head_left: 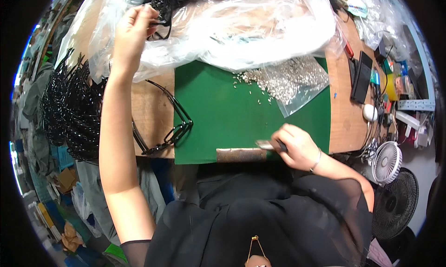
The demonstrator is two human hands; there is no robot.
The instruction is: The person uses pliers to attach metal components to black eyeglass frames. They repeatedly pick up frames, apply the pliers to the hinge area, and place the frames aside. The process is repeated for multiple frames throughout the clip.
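My left hand [135, 26] is stretched out to the far left, its fingertips pinched on a thin black glasses frame [168, 29] beside a clear plastic bag [223, 46] with more black frames in it. Close to the mat's front edge, my right hand [295, 145] is closed round a small tool with a dark handle and a flat metal blade [263, 144]. The blade points left, over a worn metal strip [241, 155] on the edge. Another pair of black glasses frames [175, 136] lies folded across the left side of the green mat [223, 109].
A thick pile of black frames [72, 109] lies left of my forearm. Small silvery pieces [297, 79] spill from a zip bag onto the mat. A phone [361, 76] and cables are at the right, with a white fan [386, 162] and a black fan [395, 202] below.
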